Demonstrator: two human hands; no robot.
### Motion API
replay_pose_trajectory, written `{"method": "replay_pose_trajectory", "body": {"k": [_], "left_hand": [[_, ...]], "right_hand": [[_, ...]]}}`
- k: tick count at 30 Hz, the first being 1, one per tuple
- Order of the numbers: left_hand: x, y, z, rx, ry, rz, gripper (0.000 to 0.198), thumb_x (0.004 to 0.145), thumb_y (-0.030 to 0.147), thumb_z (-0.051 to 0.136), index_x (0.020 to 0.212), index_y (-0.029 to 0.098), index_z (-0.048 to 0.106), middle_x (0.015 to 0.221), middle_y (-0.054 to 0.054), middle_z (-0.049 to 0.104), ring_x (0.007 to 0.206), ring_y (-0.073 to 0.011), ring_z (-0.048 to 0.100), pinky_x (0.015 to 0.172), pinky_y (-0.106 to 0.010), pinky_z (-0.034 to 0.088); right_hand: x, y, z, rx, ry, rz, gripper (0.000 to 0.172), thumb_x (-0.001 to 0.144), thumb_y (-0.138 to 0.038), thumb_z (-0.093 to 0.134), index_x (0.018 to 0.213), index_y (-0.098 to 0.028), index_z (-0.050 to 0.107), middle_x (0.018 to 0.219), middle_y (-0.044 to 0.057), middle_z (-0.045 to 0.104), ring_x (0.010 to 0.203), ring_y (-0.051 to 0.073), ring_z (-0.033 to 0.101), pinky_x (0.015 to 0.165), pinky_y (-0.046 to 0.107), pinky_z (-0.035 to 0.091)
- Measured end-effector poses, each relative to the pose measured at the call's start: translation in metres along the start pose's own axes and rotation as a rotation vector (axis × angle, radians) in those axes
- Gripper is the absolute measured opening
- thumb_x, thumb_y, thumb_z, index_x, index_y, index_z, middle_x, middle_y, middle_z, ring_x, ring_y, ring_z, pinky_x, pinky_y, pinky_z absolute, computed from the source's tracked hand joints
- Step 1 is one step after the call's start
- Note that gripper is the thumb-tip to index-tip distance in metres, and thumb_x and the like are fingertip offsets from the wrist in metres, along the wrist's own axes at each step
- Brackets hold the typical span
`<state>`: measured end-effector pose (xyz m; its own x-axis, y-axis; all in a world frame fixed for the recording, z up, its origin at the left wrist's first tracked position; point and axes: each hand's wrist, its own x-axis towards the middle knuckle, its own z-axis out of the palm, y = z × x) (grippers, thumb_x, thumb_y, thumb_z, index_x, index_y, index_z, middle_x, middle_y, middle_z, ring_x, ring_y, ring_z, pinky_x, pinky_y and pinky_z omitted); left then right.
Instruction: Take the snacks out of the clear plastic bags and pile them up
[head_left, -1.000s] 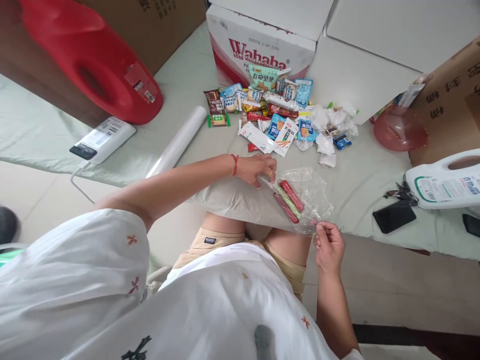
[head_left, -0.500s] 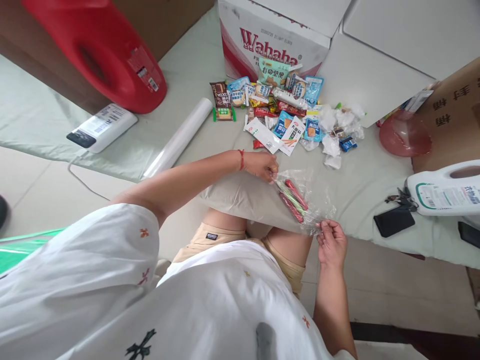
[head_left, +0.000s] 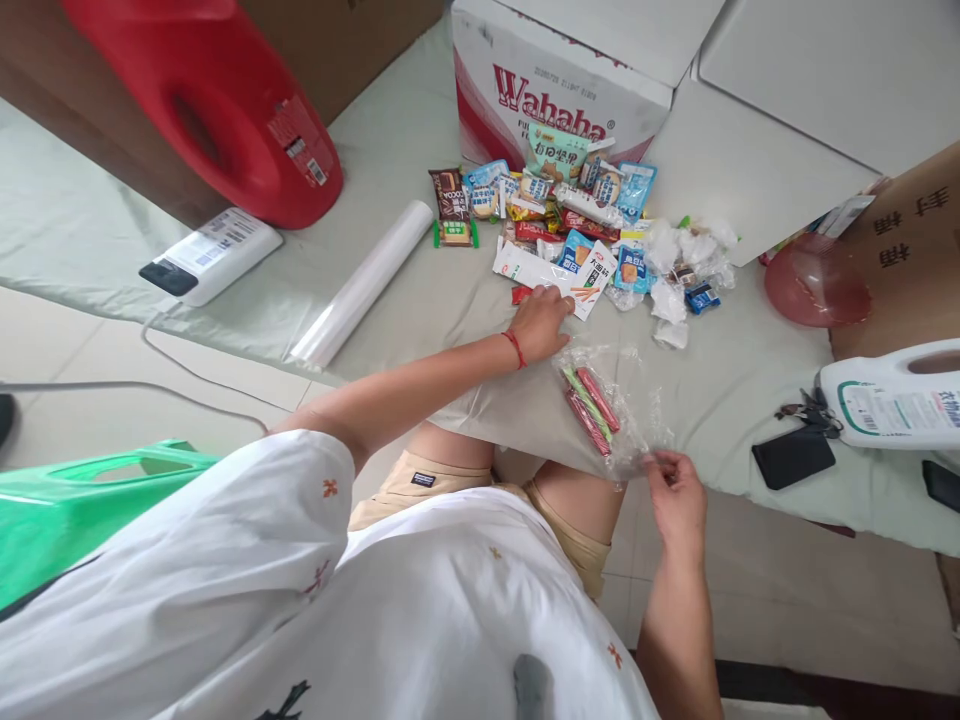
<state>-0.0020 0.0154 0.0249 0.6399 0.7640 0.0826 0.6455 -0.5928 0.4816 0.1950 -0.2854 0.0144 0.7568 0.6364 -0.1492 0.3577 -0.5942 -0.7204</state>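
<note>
A clear plastic bag (head_left: 634, 400) lies spread at the table's near edge with red and green wrapped sticks (head_left: 590, 410) inside or on it; the film makes this hard to tell. My right hand (head_left: 677, 490) pinches the bag's near right corner. My left hand (head_left: 541, 322), with a red cord at the wrist, is beyond the bag, thumb and fingers apart. Its fingertips reach the near edge of the white snack packets (head_left: 594, 280), and a small red wrapper (head_left: 520, 295) shows beside it. Whether the fingertips touch a packet is unclear.
A pile of snacks (head_left: 536, 190) leans against a white Wahaba-printed carton (head_left: 562, 85). Crumpled clear wrappers (head_left: 664, 300) lie to its right. A film roll (head_left: 364, 285), white device (head_left: 214, 255) and red jug (head_left: 277, 150) stand left; a phone (head_left: 793, 450) and white jug (head_left: 892, 395) lie right.
My left hand has let go of the bag's upper left corner and moved forward to the snack packets. My right hand stays on the bag's corner. The view has shifted slightly.
</note>
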Motion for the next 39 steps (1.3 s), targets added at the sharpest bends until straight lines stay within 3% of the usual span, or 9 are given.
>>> {"method": "replay_pose_trajectory", "body": {"k": [5, 10, 15, 18, 22, 27, 31, 36, 39], "left_hand": [[-0.029, 0.029, -0.013, -0.053, 0.191, 0.206, 0.026, 0.093, 0.017, 0.048, 0.111, 0.019, 0.067, 0.118, -0.015, 0.063, 0.114, -0.0321, 0.051, 0.097, -0.049, 0.039], [-0.063, 0.046, 0.001, 0.008, -0.078, 0.586, 0.024, 0.095, 0.022, 0.048, 0.095, 0.021, 0.072, 0.104, -0.012, 0.072, 0.105, -0.0278, 0.057, 0.088, -0.046, 0.035], [-0.067, 0.040, 0.024, 0.056, -0.149, 0.550, 0.031, 0.101, 0.020, 0.048, 0.121, 0.021, 0.072, 0.129, -0.010, 0.074, 0.117, -0.0257, 0.059, 0.088, -0.044, 0.034], [-0.063, 0.037, 0.028, 0.051, -0.179, 0.553, 0.034, 0.102, 0.022, 0.049, 0.128, 0.021, 0.070, 0.139, -0.008, 0.071, 0.122, -0.0264, 0.057, 0.090, -0.043, 0.036], [-0.055, 0.033, 0.031, -0.027, -0.203, 0.493, 0.036, 0.098, 0.017, 0.051, 0.129, 0.020, 0.069, 0.147, -0.009, 0.066, 0.122, -0.0270, 0.058, 0.094, -0.041, 0.042], [-0.041, 0.018, 0.036, -0.299, 0.002, 0.268, 0.044, 0.086, 0.002, 0.045, 0.122, 0.016, 0.066, 0.140, -0.014, 0.064, 0.128, -0.0214, 0.058, 0.112, -0.036, 0.044], [-0.025, 0.000, 0.032, -0.367, 0.179, 0.087, 0.057, 0.077, 0.014, 0.065, 0.134, 0.013, 0.060, 0.144, -0.019, 0.057, 0.137, -0.0296, 0.052, 0.116, -0.044, 0.044], [-0.003, -0.027, 0.017, -0.458, -0.123, 0.098, 0.023, 0.082, 0.021, 0.062, 0.100, 0.016, 0.075, 0.101, -0.008, 0.076, 0.094, -0.0219, 0.070, 0.092, -0.035, 0.054], [0.002, -0.044, 0.004, -0.478, -0.109, -0.012, 0.018, 0.081, 0.019, 0.062, 0.093, 0.014, 0.075, 0.088, -0.007, 0.076, 0.081, -0.0186, 0.067, 0.081, -0.030, 0.053]], "right_hand": [[0.057, -0.021, -0.012, -0.289, 0.182, -0.287, 0.045, 0.088, -0.058, 0.060, 0.107, -0.018, 0.069, 0.104, 0.014, 0.070, 0.092, 0.026, 0.060, 0.093, 0.044, 0.046], [0.107, -0.051, 0.025, -0.508, -0.011, -0.357, 0.043, 0.084, -0.054, 0.065, 0.100, -0.015, 0.071, 0.116, 0.020, 0.065, 0.118, 0.033, 0.051, 0.109, 0.053, 0.036], [0.120, -0.081, 0.037, -0.305, -0.203, -0.258, 0.023, 0.080, -0.043, 0.067, 0.081, -0.020, 0.064, 0.089, 0.007, 0.065, 0.079, 0.019, 0.057, 0.083, 0.037, 0.047], [0.108, -0.098, 0.026, -0.017, -0.260, -0.159, 0.027, 0.078, -0.046, 0.070, 0.084, -0.022, 0.058, 0.082, 0.003, 0.069, 0.056, 0.012, 0.048, 0.059, 0.028, 0.040], [0.064, -0.114, 0.018, 0.211, -0.347, -0.298, 0.026, 0.083, -0.044, 0.068, 0.086, -0.023, 0.053, 0.128, 0.011, 0.073, 0.049, 0.005, 0.043, 0.050, 0.024, 0.036], [0.005, -0.104, 0.039, -0.148, -0.457, -0.662, 0.010, 0.093, -0.031, 0.057, 0.090, -0.023, 0.063, 0.148, 0.011, 0.064, 0.075, 0.015, 0.067, 0.066, 0.029, 0.052], [-0.011, -0.088, 0.059, -0.443, -0.440, -0.888, 0.021, 0.098, -0.022, 0.048, 0.097, -0.024, 0.068, 0.150, 0.007, 0.063, 0.103, 0.021, 0.074, 0.067, 0.030, 0.053], [-0.013, -0.088, 0.062, -0.623, -0.411, -0.995, 0.021, 0.098, -0.019, 0.049, 0.101, -0.024, 0.070, 0.156, 0.002, 0.057, 0.098, 0.019, 0.075, 0.061, 0.030, 0.051], [-0.015, -0.091, 0.060, -0.692, -0.442, -1.015, 0.024, 0.097, -0.018, 0.048, 0.105, -0.023, 0.070, 0.160, 0.001, 0.052, 0.094, 0.020, 0.075, 0.060, 0.032, 0.051]]}}
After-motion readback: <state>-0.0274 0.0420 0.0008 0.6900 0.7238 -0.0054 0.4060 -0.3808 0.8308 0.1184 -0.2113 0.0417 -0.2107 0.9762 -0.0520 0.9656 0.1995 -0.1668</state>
